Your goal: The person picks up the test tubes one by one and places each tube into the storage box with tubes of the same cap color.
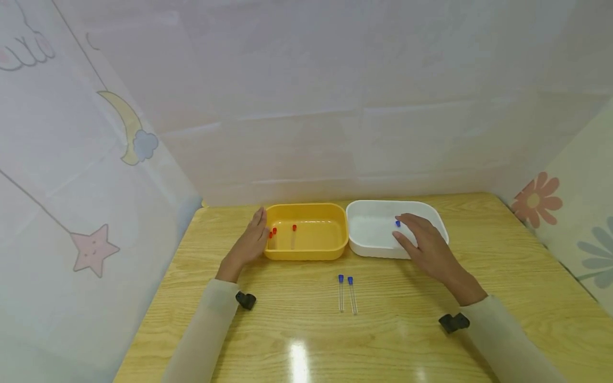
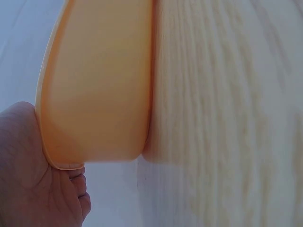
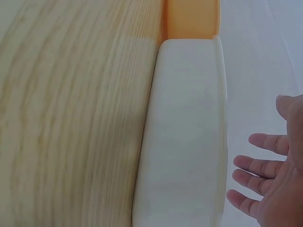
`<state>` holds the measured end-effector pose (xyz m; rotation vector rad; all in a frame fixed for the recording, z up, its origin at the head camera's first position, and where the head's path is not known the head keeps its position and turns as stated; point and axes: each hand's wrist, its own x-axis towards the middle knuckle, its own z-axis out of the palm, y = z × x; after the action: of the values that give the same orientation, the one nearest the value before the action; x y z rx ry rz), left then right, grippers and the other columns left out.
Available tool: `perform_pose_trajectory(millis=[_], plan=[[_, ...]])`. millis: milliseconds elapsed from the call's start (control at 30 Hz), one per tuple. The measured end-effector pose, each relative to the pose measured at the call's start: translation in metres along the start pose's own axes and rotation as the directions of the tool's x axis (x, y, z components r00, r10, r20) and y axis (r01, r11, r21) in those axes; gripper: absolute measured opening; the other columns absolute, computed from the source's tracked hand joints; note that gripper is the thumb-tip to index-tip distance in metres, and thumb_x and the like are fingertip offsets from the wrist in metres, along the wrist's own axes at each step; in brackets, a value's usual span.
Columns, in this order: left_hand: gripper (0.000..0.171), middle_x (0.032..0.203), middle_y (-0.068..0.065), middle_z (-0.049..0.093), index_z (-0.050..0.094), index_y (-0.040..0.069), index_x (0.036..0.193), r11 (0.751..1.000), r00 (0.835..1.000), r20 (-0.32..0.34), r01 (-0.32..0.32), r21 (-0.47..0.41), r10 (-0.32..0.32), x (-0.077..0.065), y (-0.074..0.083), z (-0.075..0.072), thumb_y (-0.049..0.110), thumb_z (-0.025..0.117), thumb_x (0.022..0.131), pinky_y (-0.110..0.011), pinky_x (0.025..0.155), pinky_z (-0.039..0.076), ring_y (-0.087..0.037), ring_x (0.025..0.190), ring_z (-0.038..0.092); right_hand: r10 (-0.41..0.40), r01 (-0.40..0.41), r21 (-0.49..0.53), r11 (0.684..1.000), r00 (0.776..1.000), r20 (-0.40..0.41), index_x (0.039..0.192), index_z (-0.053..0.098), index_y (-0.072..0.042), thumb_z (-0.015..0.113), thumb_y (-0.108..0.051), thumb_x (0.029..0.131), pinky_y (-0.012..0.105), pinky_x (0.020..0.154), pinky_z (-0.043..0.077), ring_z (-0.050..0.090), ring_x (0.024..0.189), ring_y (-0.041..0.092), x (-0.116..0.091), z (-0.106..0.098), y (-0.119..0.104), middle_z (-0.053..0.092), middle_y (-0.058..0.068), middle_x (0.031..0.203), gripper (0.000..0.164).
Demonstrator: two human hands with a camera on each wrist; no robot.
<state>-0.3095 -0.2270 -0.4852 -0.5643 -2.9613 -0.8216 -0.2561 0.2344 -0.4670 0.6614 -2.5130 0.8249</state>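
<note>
My left hand (image 1: 251, 240) rests against the left end of a yellow plastic bin (image 1: 306, 255), its fingers reaching along the rim; the left wrist view shows the palm at that rim. Inside the bin are several test tubes with red caps (image 1: 294, 227). Over the right part of a white bin (image 1: 378, 251) hovers my right hand (image 1: 428, 250), thumb and fingers apart. Between them shows a blue cap (image 1: 397, 224) in the bin. In the right wrist view the fingers (image 3: 260, 166) are spread above the white rim and hold nothing.
Two clear test tubes with blue caps (image 1: 341, 292) lie side by side on the wooden table (image 1: 268, 330), in front of the bins. The two bins stand end to end near the back edge. A pale printed cloth (image 1: 297, 154) hangs behind the table.
</note>
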Motion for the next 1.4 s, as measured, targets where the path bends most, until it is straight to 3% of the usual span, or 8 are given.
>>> perform_pose_trajectory(millis=[700,1100,1400], plan=[[0.059,0.168,-0.021,-0.005,0.001,-0.006,0.159,1.0,1.0,-0.004,0.008,-0.017,-0.008,0.0,-0.002,0.001,0.02,0.026,0.112,-0.054,0.123,0.007,-0.032,0.156,-0.003,0.038,-0.038,0.015,0.999,0.999,0.001,0.142,0.054,0.003,0.058,-0.026,0.105,0.07,0.107,0.03,0.036,0.139,0.049,0.002,-0.004,0.028,0.045,0.029,0.149,0.047],[0.06,0.169,-0.019,-0.005,0.002,-0.005,0.16,1.0,1.0,-0.008,0.004,-0.026,-0.004,0.0,-0.001,0.001,0.023,0.028,0.113,-0.054,0.123,0.009,-0.031,0.156,-0.004,0.041,-0.041,-0.049,0.998,0.999,0.01,0.154,0.04,0.003,0.056,-0.027,0.106,0.069,0.114,0.022,0.027,0.146,0.051,0.005,-0.007,0.041,0.032,0.031,0.157,0.059],[0.061,0.169,-0.021,-0.006,0.001,-0.006,0.159,1.0,1.0,0.005,-0.004,-0.011,0.004,0.0,-0.002,0.0,0.021,0.028,0.112,-0.054,0.123,0.007,-0.034,0.156,-0.004,0.039,-0.037,-0.067,0.997,0.999,0.032,0.154,0.035,0.006,0.053,-0.028,0.107,0.074,0.112,0.017,0.021,0.147,0.054,0.007,-0.011,0.051,0.027,0.035,0.158,0.061]])
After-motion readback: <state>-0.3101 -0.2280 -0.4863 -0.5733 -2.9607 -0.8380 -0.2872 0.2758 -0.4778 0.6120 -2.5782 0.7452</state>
